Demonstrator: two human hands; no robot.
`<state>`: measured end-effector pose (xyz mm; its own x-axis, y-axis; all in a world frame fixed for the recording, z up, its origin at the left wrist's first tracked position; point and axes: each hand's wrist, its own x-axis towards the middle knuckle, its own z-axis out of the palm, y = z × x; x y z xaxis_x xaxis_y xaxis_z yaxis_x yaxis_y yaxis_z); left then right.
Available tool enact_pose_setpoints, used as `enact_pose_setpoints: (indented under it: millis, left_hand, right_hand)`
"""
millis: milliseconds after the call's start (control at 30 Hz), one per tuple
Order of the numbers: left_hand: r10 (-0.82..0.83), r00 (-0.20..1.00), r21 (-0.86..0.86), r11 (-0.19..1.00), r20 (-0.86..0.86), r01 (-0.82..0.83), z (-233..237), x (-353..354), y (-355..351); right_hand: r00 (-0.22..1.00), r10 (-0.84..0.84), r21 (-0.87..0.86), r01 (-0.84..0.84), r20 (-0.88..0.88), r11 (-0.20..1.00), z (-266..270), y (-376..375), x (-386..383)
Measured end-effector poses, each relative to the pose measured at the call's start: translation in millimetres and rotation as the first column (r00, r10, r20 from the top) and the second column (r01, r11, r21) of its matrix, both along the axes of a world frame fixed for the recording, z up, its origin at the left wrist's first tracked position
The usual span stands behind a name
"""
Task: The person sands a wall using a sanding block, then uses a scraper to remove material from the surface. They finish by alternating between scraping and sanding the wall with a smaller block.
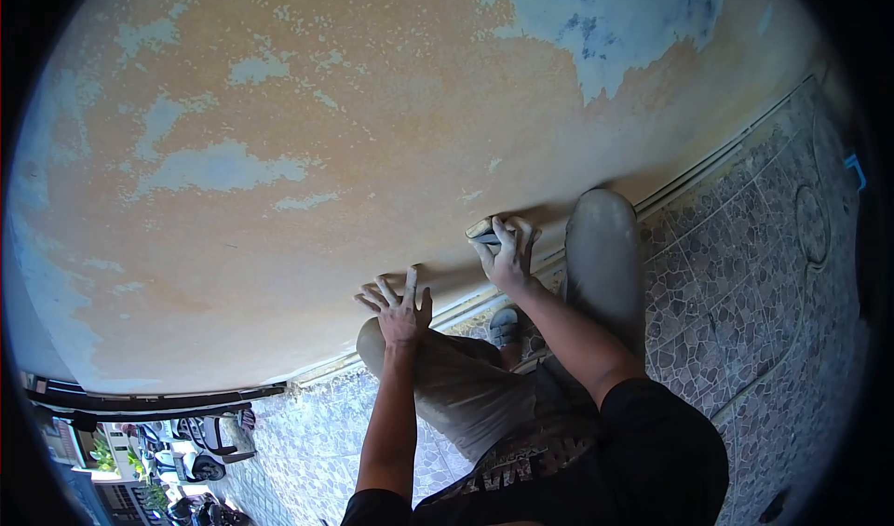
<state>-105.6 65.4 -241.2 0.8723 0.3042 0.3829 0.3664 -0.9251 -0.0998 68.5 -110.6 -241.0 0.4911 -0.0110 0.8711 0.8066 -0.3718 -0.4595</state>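
**Fingers: left set spread flat on the wall, right set clamped on a block**

Fingers (pixel 411 282) of the left hand (pixel 400 310) are released and fanned apart. The palm and fingertips lie flat against the wall (pixel 279 107), and they grasp nothing. The left forearm runs up to this hand from the near edge of the view.

1. Far left, low in the view: a dark rail (pixel 149 400) runs along the foot of the wall. Parked scooters (pixel 191 456) stand below it, well apart from both hands.
2. Left to centre: the wall fills most of the view. Its orange coat is worn, and pale blue-grey patches show through on the left side and at the top right.
3. Centre: the left hand rests on the wall near its lower edge, just above the bent left knee (pixel 372 340).
4. Right of centre: the block (pixel 482 231) is small and grey and is pressed against the wall. It sits just up and to the right of the left hand, close to the wall's lower edge.
5. The right hand (pixel 507 261) is clenched around the block, with its fingers (pixel 504 235) wrapped over the near face. The two hands are near each other but apart.
6. Below the right hand: a sandalled foot (pixel 504 326) stands on the ground between the legs.
7. Right: the right knee (pixel 605 228) is raised and reaches the foot of the wall.
8. Far right: a stone-pattern tiled floor (pixel 745 275) extends to the edge of the view.
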Motion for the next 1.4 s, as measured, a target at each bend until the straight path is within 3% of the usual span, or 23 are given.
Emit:
enact_pose_setpoints:
  millis: [67,133,233,400,467,633,733,800,867,900,967,1000,1067,1200,1267,1367,1400]
  left_hand:
    - [-0.021,1.0,0.012,1.0,0.02,0.021,0.9,1.3,0.1]
    - [-0.019,0.998,-0.016,1.0,0.057,0.02,5.9,0.1,-4.0]
    - [0.021,0.999,-0.021,1.0,-0.04,-0.022,9.2,-6.2,-8.4]
    - [0.015,1.0,-0.047,0.999,0.02,-0.014,6.9,0.6,-7.4]
    - [0.015,1.0,-0.038,0.999,0.009,-0.015,9.5,0.8,-9.9]
    - [0.026,0.999,-0.054,0.998,-0.039,-0.028,13.0,-4.0,-8.3]
    - [0.009,0.998,-0.056,0.998,-0.066,-0.012,10.8,-0.4,-7.9]
    - [0.012,0.999,-0.029,1.0,-0.035,-0.013,5.4,0.6,-5.9]
    - [-0.009,1.0,-0.032,0.999,-0.024,0.008,5.8,2.2,-5.8]
    - [0.019,0.999,-0.04,0.999,-0.035,-0.02,9.6,2.0,-10.2]
    - [0.017,1.0,-0.054,0.998,-0.019,-0.018,11.5,0.1,-10.4]
    - [0.033,0.999,-0.053,0.998,-0.027,-0.034,13.9,-0.9,-8.1]
    - [0.014,0.999,-0.111,0.994,-0.046,-0.019,19.6,-1.2,-13.1]
    - [0.042,0.996,-0.082,0.995,-0.084,-0.049,19.2,0.8,-13.5]
    - [0.048,0.995,-0.082,0.995,-0.088,-0.056,15.9,2.1,-12.3]
    - [0.018,0.998,-0.058,0.998,-0.059,-0.022,8.0,0.2,-8.1]
    - [0.01,0.998,-0.053,0.999,-0.059,-0.013,9.7,4.2,-4.5]
  right_hand:
    - [0.992,0.068,-0.02,-0.07,-0.102,0.997,-4.6,6.4,-16.1]
    - [0.991,0.098,-0.002,-0.099,-0.095,0.995,35.1,11.3,-12.3]
    - [1.0,0.005,0.152,-0.003,-0.017,0.988,81.7,11.5,7.5]
    - [0.999,0.031,0.016,-0.031,-0.007,0.999,-0.3,6.4,-9.1]
    - [0.988,0.121,-0.107,-0.131,-0.098,0.986,-18.7,7.5,-22.4]
    - [0.996,0.058,0.138,-0.048,-0.069,0.989,72.9,17.3,-4.9]
    - [0.997,0.075,0.183,-0.068,-0.032,0.981,65.1,17.1,8.8]
    - [0.999,0.052,0.144,-0.051,-0.007,0.988,11.8,14.2,3.4]
    - [0.995,0.083,-0.164,-0.091,-0.059,0.982,-26.6,2.6,-12.8]
    - [0.995,0.084,-0.159,-0.093,-0.062,0.983,-19.9,4.0,-16.1]
    - [0.99,0.059,-0.019,-0.062,-0.126,0.998,-6.1,16.5,-23.7]
    - [0.988,0.074,-0.018,-0.077,-0.134,0.997,15.5,20.1,-21.3]
    - [0.992,0.082,0.162,-0.065,-0.099,0.985,64.7,22.1,-5.9]
    - [0.998,0.059,0.217,-0.054,-0.017,0.975,64.8,17.7,8.9]
    - [0.997,0.074,-0.027,-0.074,0.017,0.997,14.5,9.2,-2.9]
    - [0.987,0.108,-0.113,-0.121,-0.115,0.986,-25.2,9.6,-24.0]
    - [0.988,0.099,-0.108,-0.112,-0.116,0.988,-15.0,15.9,-21.8]
